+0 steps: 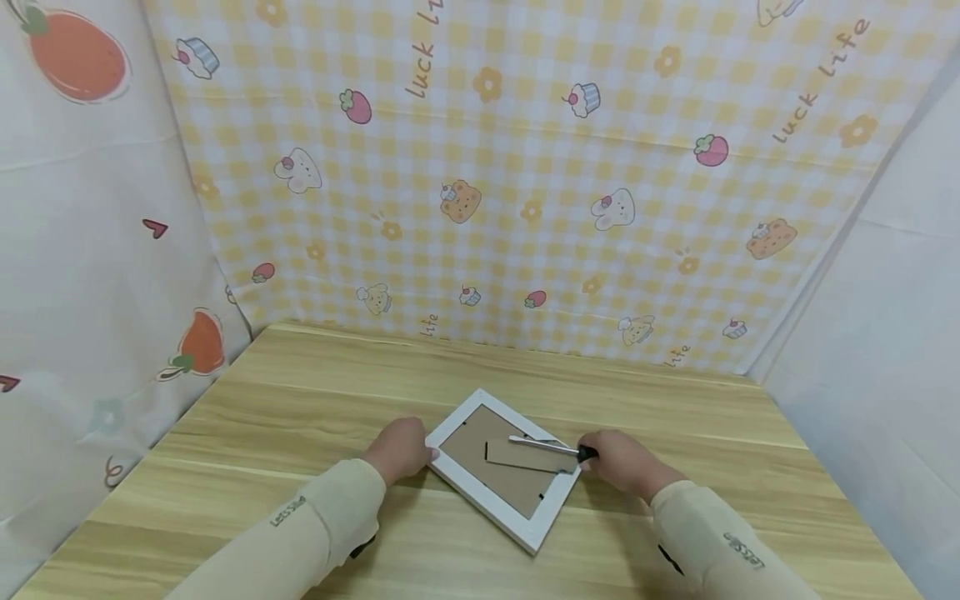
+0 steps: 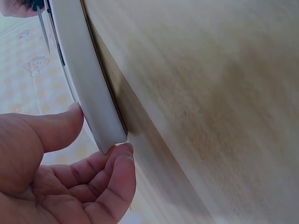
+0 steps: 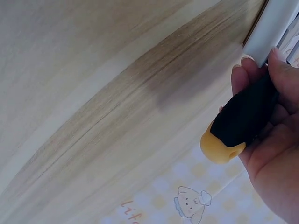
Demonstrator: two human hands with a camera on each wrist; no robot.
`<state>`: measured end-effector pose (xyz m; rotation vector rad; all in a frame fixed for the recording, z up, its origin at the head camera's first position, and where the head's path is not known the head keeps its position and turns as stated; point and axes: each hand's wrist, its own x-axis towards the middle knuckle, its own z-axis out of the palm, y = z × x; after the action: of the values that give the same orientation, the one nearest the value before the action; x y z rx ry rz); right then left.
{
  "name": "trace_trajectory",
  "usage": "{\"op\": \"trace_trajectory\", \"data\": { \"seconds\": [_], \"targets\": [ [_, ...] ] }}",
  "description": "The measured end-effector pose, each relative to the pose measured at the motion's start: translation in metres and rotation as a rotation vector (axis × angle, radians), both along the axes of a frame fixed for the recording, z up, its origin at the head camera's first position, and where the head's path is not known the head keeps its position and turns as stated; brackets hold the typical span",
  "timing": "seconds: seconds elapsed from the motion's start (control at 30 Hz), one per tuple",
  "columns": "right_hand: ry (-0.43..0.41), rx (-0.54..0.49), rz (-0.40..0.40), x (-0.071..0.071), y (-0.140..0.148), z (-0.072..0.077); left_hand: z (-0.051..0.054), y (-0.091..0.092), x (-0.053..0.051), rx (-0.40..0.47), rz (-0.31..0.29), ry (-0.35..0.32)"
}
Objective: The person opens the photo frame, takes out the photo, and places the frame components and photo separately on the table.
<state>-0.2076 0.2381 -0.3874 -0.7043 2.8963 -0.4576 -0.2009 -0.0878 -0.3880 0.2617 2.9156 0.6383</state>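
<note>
Guessing from afar the picture frame [image 1: 501, 482] is light and stiff, I'd hold its rim [image 1: 482, 495], where my left hand [image 1: 401, 448] pinches; right hand [image 1: 618, 458] grips a screwdriver [image 3: 245, 112].

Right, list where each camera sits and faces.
Head: worn on the head, facing forward and down at the picture frame; left hand, right hand, sleeves show.
Left wrist: worn there, facing the frame's edge; left hand large, right hand partly.
Right wrist: worn there, facing the screwdriver; right hand only.
Both wrist views share the frame, screwdriver and right hand.
</note>
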Motion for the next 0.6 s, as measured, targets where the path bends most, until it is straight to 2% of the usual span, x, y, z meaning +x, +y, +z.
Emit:
{"op": "trace_trajectory", "data": {
  "seconds": [0.27,0.47,0.6],
  "targets": [
    [-0.028,0.004,-0.061,-0.0057,-0.0007,-0.0026,0.0013,0.0023,0.0043,-0.006,0.016,-0.020],
    [-0.034,0.014,-0.063,-0.0076,-0.0021,-0.0001,-0.0004,0.0031,0.0059,0.008,0.032,-0.038],
    [-0.041,0.013,-0.056,-0.0081,-0.0021,0.0014,0.0022,0.0039,0.0090,0.015,0.036,-0.049]
  ]
}}
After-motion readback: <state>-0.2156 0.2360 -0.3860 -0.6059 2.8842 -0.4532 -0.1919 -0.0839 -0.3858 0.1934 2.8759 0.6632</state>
